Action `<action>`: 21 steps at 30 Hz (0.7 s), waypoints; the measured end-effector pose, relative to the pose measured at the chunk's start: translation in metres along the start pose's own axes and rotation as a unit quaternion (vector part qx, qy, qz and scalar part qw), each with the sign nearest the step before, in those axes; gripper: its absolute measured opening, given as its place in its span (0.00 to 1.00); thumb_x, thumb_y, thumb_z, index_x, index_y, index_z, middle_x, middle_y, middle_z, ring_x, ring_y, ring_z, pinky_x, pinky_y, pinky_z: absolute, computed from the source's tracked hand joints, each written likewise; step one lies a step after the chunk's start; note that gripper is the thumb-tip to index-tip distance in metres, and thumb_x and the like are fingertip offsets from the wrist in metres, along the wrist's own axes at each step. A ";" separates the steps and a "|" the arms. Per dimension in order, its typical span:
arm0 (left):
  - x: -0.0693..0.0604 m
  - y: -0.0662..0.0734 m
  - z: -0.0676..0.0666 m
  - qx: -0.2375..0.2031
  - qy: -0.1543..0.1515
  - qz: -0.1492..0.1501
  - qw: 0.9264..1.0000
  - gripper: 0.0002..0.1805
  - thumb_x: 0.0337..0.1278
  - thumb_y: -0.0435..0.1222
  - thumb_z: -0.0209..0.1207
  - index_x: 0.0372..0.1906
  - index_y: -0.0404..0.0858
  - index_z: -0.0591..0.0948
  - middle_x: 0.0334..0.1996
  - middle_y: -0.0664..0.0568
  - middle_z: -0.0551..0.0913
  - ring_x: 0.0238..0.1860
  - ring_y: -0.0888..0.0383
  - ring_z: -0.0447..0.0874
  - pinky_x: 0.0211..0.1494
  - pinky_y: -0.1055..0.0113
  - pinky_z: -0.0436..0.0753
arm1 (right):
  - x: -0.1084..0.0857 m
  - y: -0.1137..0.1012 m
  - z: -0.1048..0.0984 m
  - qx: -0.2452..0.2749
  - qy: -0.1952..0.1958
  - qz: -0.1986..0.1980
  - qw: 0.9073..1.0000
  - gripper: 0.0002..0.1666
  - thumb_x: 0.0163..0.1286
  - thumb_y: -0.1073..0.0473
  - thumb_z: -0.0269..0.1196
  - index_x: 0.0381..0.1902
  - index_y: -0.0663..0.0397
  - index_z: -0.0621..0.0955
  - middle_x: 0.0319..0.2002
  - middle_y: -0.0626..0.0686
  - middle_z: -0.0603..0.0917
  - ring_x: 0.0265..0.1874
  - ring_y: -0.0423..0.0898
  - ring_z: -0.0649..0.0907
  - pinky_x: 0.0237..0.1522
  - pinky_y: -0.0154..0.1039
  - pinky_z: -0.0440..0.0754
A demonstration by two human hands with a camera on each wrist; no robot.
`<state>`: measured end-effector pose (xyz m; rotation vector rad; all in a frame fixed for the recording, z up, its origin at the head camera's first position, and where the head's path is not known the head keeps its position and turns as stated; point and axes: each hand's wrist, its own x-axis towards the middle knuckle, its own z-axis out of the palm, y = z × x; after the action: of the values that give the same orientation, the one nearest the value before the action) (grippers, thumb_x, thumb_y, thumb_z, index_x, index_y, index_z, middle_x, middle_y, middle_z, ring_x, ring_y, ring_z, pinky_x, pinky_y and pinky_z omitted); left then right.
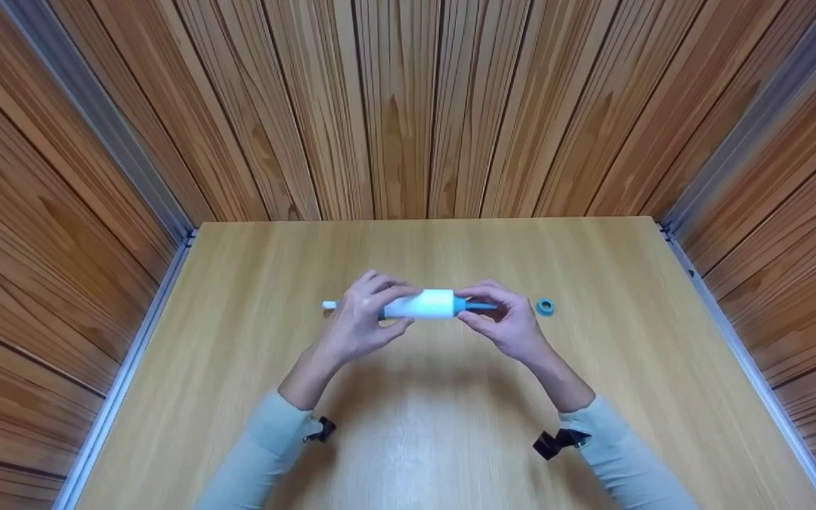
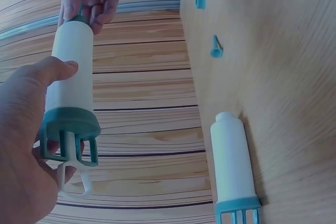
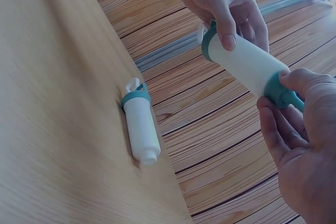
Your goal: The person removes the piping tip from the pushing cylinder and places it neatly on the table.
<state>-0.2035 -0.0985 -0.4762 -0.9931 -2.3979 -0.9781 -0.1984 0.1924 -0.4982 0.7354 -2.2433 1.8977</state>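
A white plastic syringe [image 1: 429, 304] with teal end fittings is held level above the table between both hands. My left hand [image 1: 365, 312] grips its barrel at the plunger end, thumb along the white side; the white plunger handle [image 2: 73, 179] shows near the palm in the left wrist view. With thumb and fingers, my right hand [image 1: 511, 319] pinches the teal collar [image 3: 274, 87] at the other end. A thin teal nozzle [image 1: 480, 306] points out of that collar toward the right palm.
A second white syringe [image 2: 231, 156] without a nozzle lies on the wooden table [image 1: 415, 460]. A loose teal nozzle [image 2: 216, 51] and a teal ring [image 1: 545, 307] lie farther right. Wood-panelled walls [image 1: 394, 106] enclose the back and sides.
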 end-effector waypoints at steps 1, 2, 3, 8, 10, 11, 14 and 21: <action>0.000 0.000 0.000 -0.002 -0.001 0.000 1.000 0.22 0.62 0.34 0.81 0.60 0.40 0.92 0.58 0.44 0.94 0.58 0.45 0.88 0.62 0.50 0.93 | 0.000 0.000 0.000 -0.001 0.002 0.000 1.000 0.20 0.70 0.77 0.73 0.59 0.71 0.89 0.53 0.41 0.90 0.53 0.39 0.92 0.58 0.33 0.92; 0.000 0.000 0.000 -0.004 -0.003 0.000 1.000 0.22 0.63 0.35 0.81 0.61 0.40 0.92 0.58 0.44 0.94 0.58 0.45 0.88 0.62 0.50 0.93 | 0.000 -0.001 -0.001 -0.002 0.003 -0.002 1.000 0.20 0.70 0.78 0.73 0.59 0.71 0.89 0.52 0.40 0.90 0.52 0.39 0.92 0.58 0.33 0.93; 0.000 0.000 0.000 -0.006 -0.005 0.001 1.000 0.21 0.63 0.35 0.81 0.61 0.40 0.92 0.58 0.44 0.94 0.58 0.44 0.88 0.63 0.50 0.93 | -0.001 -0.002 -0.001 -0.001 0.003 -0.004 1.000 0.19 0.70 0.78 0.73 0.59 0.71 0.89 0.52 0.39 0.90 0.53 0.38 0.92 0.58 0.34 0.93; 0.000 -0.001 -0.003 -0.006 -0.007 0.013 1.000 0.22 0.62 0.37 0.82 0.60 0.41 0.92 0.58 0.45 0.94 0.59 0.45 0.90 0.64 0.48 0.92 | -0.002 -0.004 -0.002 0.003 -0.001 -0.023 1.000 0.19 0.69 0.79 0.72 0.57 0.73 0.89 0.52 0.37 0.90 0.52 0.36 0.91 0.58 0.33 0.93; 0.000 -0.001 -0.005 -0.004 -0.006 0.020 1.000 0.23 0.61 0.38 0.83 0.60 0.42 0.92 0.57 0.46 0.94 0.59 0.46 0.91 0.63 0.48 0.92 | -0.003 -0.005 -0.003 0.009 -0.004 -0.033 0.999 0.19 0.68 0.81 0.72 0.57 0.74 0.88 0.52 0.38 0.90 0.51 0.36 0.91 0.57 0.33 0.93; 0.000 -0.001 -0.006 -0.005 -0.007 0.024 1.000 0.23 0.61 0.38 0.83 0.60 0.42 0.92 0.57 0.46 0.94 0.58 0.47 0.92 0.63 0.48 0.92 | -0.003 -0.005 -0.003 0.013 -0.005 -0.038 0.999 0.19 0.68 0.81 0.72 0.57 0.75 0.88 0.51 0.38 0.91 0.50 0.36 0.91 0.57 0.33 0.93; 0.000 0.000 -0.009 -0.012 -0.010 0.037 0.999 0.22 0.62 0.38 0.82 0.60 0.41 0.92 0.56 0.45 0.94 0.56 0.47 0.94 0.62 0.50 0.94 | -0.004 -0.005 -0.004 0.024 -0.008 -0.049 0.998 0.19 0.67 0.83 0.71 0.56 0.76 0.88 0.51 0.38 0.91 0.50 0.36 0.91 0.56 0.34 0.94; -0.002 0.005 -0.012 -0.008 -0.014 0.055 0.998 0.21 0.62 0.38 0.82 0.59 0.43 0.93 0.55 0.45 0.93 0.52 0.47 0.96 0.57 0.53 0.96 | -0.009 -0.007 -0.001 0.036 -0.007 -0.057 0.998 0.20 0.66 0.84 0.70 0.57 0.79 0.86 0.52 0.37 0.90 0.50 0.35 0.92 0.57 0.33 0.93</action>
<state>-0.1977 -0.1059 -0.4666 -1.1387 -2.3324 -0.9501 -0.1875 0.1948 -0.4954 0.8695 -2.1025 1.9328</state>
